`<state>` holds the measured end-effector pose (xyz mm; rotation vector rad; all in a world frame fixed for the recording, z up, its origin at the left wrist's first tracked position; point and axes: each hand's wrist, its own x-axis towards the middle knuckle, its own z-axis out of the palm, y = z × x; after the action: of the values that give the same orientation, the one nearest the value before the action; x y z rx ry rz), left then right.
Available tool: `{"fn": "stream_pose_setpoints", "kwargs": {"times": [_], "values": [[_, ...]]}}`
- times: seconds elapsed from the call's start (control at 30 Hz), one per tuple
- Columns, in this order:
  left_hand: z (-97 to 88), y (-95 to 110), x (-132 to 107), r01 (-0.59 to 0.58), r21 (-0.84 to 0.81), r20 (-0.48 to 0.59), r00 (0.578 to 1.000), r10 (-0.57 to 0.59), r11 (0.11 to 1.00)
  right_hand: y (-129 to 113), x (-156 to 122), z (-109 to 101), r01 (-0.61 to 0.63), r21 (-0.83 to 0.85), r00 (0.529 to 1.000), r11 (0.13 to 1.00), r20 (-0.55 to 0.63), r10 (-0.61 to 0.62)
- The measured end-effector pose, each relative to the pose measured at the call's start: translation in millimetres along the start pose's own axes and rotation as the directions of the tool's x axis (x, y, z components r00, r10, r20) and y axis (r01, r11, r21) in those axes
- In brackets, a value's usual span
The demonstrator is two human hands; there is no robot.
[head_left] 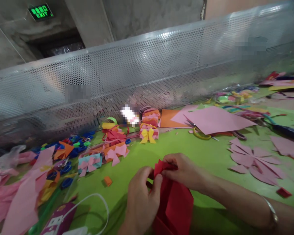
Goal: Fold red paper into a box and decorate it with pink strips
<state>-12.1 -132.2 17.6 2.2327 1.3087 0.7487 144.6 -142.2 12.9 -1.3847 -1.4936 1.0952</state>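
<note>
A folded piece of red paper [172, 202] is held up over the green table [201, 150], its narrow end upward. My left hand [143, 195] pinches the left side of that narrow end between thumb and fingers. From the right, my right hand [183, 171] grips the same end, its fingertips closed on a folded flap. The lower part of the paper runs out of view at the bottom edge. Beyond my hands stands a small pink paper bag with a yellow bow [148, 134]. A blue paper piece with a pink bow [90, 163] lies to the left.
Scissors with yellow handles [202, 134] lie by a large pink sheet [217, 119]. Pink petal-shaped cutouts [254, 160] are at right. Paper scraps and blue rings [67, 182] crowd the left, near a white cable [105, 202]. A perforated metal panel [137, 65] borders the table's back.
</note>
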Motion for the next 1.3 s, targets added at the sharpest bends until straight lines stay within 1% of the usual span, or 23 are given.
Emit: {"fn": "stream_pose_setpoints", "kwargs": {"times": [0.07, 0.13, 0.2, 0.3, 0.37, 0.53, 0.6, 0.67, 0.77, 0.87, 0.9, 1.0, 1.03, 1.07, 1.13, 1.17, 1.23, 1.3], "values": [[0.8, -0.2, 0.8, -0.006, 0.034, -0.004, 1.0, 0.006, 0.999, 1.2, -0.2, 2.7, 0.011, -0.023, 1.0, 1.0, -0.017, -0.011], [1.2, -0.6, 1.5, -0.031, 0.092, -0.039, 0.999, 0.035, 0.995, 1.7, -0.3, 4.5, 0.019, -0.042, 0.999, 0.999, -0.034, -0.02], [1.2, -1.1, 1.6, -0.042, 0.108, -0.077, 0.996, 0.051, 0.993, 2.2, 0.0, 5.3, 0.002, -0.05, 0.999, 0.999, -0.048, -0.005], [-0.1, -3.0, 1.1, -0.037, 0.058, -0.1, 0.994, 0.042, 0.998, 3.7, 2.0, 5.3, -0.056, -0.044, 0.995, 0.997, -0.086, 0.052], [-1.7, -5.3, 1.3, -0.037, 0.016, -0.116, 0.993, 0.038, 0.999, 5.5, 4.2, 5.2, -0.061, -0.056, 0.992, 0.997, -0.113, 0.055], [-5.2, -10.2, 4.2, -0.019, -0.074, -0.158, 0.987, 0.007, 0.997, 8.1, 8.6, 5.9, -0.008, -0.149, 0.995, 0.989, -0.104, -0.008], [-5.0, -11.1, 5.0, -0.003, -0.078, -0.163, 0.987, -0.01, 0.997, 8.3, 9.0, 6.7, 0.011, -0.186, 0.993, 0.982, -0.111, -0.032], [-3.1, -12.3, 5.2, -0.003, -0.06, -0.145, 0.989, -0.005, 0.998, 8.7, 9.2, 7.8, 0.036, -0.19, 0.991, 0.981, -0.119, -0.059], [3.6, -16.0, 4.5, -0.042, -0.014, -0.146, 0.988, 0.04, 0.999, 9.9, 9.5, 9.5, 0.081, -0.143, 0.987, 0.986, -0.123, -0.099], [11.4, -21.6, 3.0, -0.092, 0.046, -0.181, 0.979, 0.099, 0.995, 9.7, 9.3, 10.8, 0.08, -0.108, 0.987, 0.991, -0.134, -0.094], [12.8, -23.6, 2.6, -0.096, 0.064, -0.199, 0.974, 0.107, 0.993, 9.1, 8.9, 11.1, 0.08, -0.105, 0.987, 0.991, -0.132, -0.093], [11.6, -28.3, 2.5, -0.064, 0.128, -0.316, 0.943, 0.102, 0.99, 6.2, 6.8, 12.7, 0.094, -0.114, 0.988, 0.989, -0.109, -0.107], [9.8, -29.0, 2.8, -0.074, 0.161, -0.335, 0.934, 0.125, 0.984, 5.1, 5.9, 13.4, 0.097, -0.117, 0.99, 0.988, -0.094, -0.108], [7.8, -29.0, 3.3, -0.107, 0.205, -0.331, 0.928, 0.172, 0.973, 4.2, 4.9, 14.2, 0.101, -0.118, 0.991, 0.988, -0.075, -0.111], [4.6, -27.4, 4.3, -0.192, 0.297, -0.285, 0.917, 0.279, 0.935, 2.8, 3.3, 15.6, 0.119, -0.105, 0.992, 0.987, -0.026, -0.123], [3.7, -26.0, 4.8, -0.217, 0.34, -0.268, 0.91, 0.316, 0.915, 2.3, 2.7, 16.2, 0.125, -0.096, 0.992, 0.988, -0.005, -0.126], [2.8, -23.3, 5.5, -0.232, 0.417, -0.254, 0.898, 0.358, 0.879, 2.0, 1.9, 17.1, 0.129, -0.087, 0.992, 0.988, 0.018, -0.128], [1.7, -22.1, 6.3, -0.252, 0.478, -0.226, 0.89, 0.395, 0.841, 2.4, 1.5, 17.9, 0.124, -0.113, 0.992, 0.986, 0.015, -0.123]]}}
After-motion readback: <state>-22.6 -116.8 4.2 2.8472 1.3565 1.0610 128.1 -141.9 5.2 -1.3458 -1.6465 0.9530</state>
